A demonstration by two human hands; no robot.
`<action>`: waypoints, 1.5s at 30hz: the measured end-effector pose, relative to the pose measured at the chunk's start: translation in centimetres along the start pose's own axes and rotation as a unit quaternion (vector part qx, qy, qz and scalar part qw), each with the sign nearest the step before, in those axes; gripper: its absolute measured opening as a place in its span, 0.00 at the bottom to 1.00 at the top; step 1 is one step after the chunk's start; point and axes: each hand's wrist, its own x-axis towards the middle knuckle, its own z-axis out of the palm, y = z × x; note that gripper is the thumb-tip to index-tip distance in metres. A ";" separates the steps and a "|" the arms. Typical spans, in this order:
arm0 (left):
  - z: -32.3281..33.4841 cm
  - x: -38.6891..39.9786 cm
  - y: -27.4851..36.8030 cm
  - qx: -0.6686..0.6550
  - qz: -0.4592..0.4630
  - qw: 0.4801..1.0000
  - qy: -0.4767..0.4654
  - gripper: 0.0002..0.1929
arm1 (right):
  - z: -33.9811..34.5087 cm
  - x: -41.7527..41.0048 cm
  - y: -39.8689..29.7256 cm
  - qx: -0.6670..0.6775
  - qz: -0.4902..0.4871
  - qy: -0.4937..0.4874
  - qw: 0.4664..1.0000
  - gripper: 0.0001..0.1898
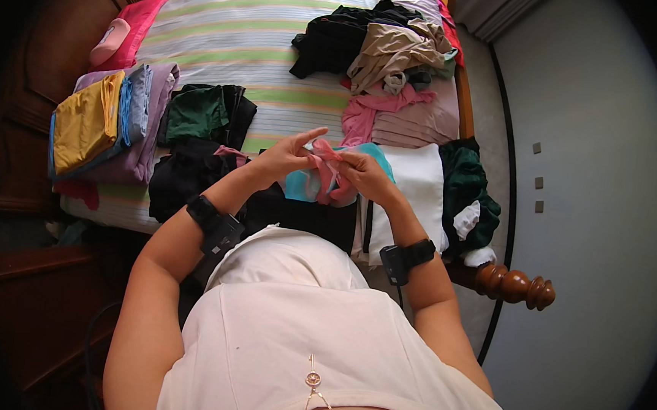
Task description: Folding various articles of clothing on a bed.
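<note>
Between my two hands hangs a bunched piece of thin coral-pink fabric (326, 177), its exact kind hard to tell. My left hand (286, 155) grips its left side between thumb and fingers, with the index finger stretched out. The fingertips of my right hand (363, 173) pinch its right side. Turquoise cloth (301, 186) shows behind and around the pink fabric; whether it is part of the same piece cannot be told. Beneath lie black garments (305, 217), and a white folded cloth (412, 188) is just right of my right hand.
The bed with a striped sheet (232, 32) bears folded yellow cloth (87, 122), dark green cloth (198, 113), a black and beige clothes heap (399, 53), pink garments (363, 116) and dark green velvety fabric (462, 171). A turned wooden bedpost (514, 286) juts out at right, near the wall (590, 223).
</note>
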 end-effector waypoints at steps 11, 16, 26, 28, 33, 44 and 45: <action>-1.5 0.0 -0.9 0.049 0.002 0.999 -0.007 0.10 | -0.9 -0.6 -0.2 -0.047 0.014 -0.029 0.998 0.14; -5.1 -0.1 3.0 0.096 0.090 0.970 0.206 0.10 | -4.9 -2.1 -1.2 -0.053 0.043 0.023 0.997 0.15; -20.5 -4.2 5.0 0.138 0.172 0.850 0.479 0.12 | -13.8 -7.5 0.8 -0.296 -0.004 0.291 0.910 0.13; -23.4 -5.9 4.6 0.097 0.152 0.842 0.508 0.12 | -14.5 -8.2 0.1 -0.362 -0.021 0.285 0.887 0.13; -27.8 -8.0 4.7 0.075 0.145 0.808 0.566 0.10 | -17.9 -10.2 1.6 -0.351 0.033 0.262 0.898 0.10; -30.7 -7.4 7.2 0.085 0.180 0.797 0.570 0.14 | -18.0 -8.9 -1.7 0.047 -0.018 0.282 0.958 0.11; -31.3 -7.6 7.1 0.094 0.156 0.794 0.581 0.16 | -17.7 -9.1 -2.3 0.032 -0.017 0.285 0.958 0.14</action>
